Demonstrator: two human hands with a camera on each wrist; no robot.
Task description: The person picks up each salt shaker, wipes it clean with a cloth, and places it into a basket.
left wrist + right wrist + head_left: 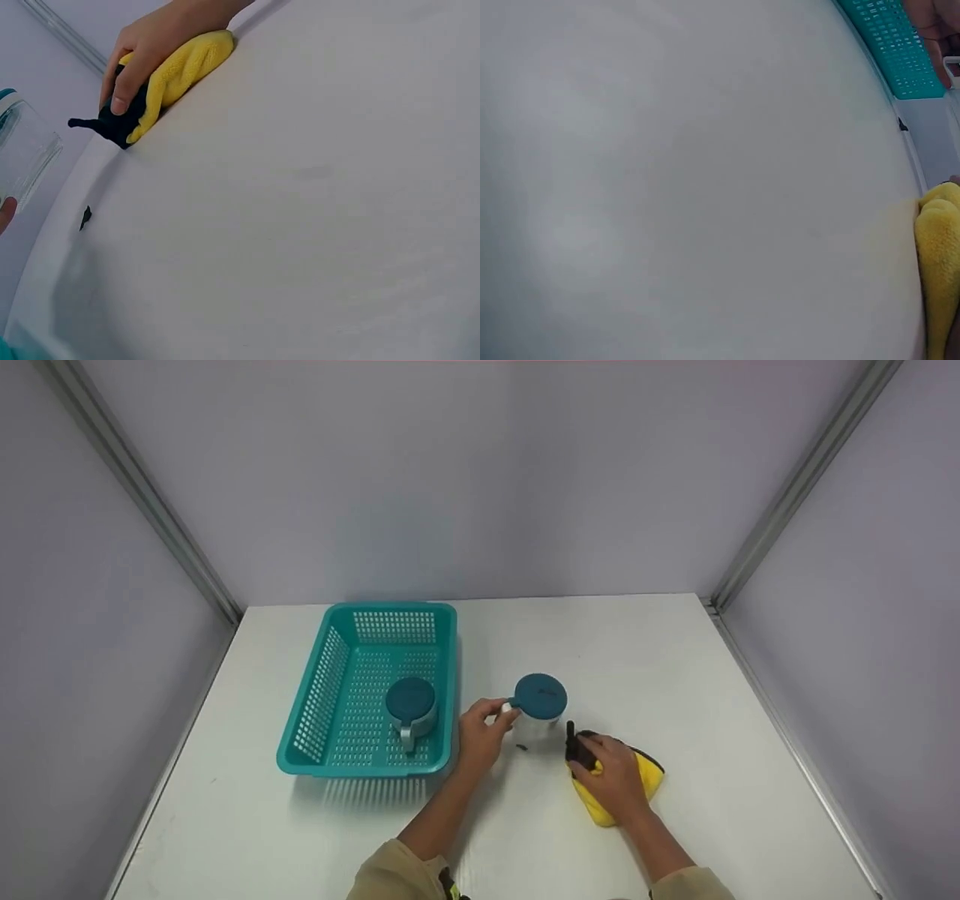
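Teal-lidded glass mug stands on the worktop beside the basket; my left hand pinches its handle. My right hand presses flat on the yellow cloth. I judge the mug needs a steady lift next.

A teal plastic basket with a perforated grid pattern on its walls and floor holds a clear glass mug capped by a dark teal lid; at 3 o'clock from it a second clear mug carries a matching dark teal lid. At 4 o'clock from that mug lies a bright yellow cloth with a knobbly weave and black trim. The table is plain white, the walls pale lilac-grey, and the sleeves beige.
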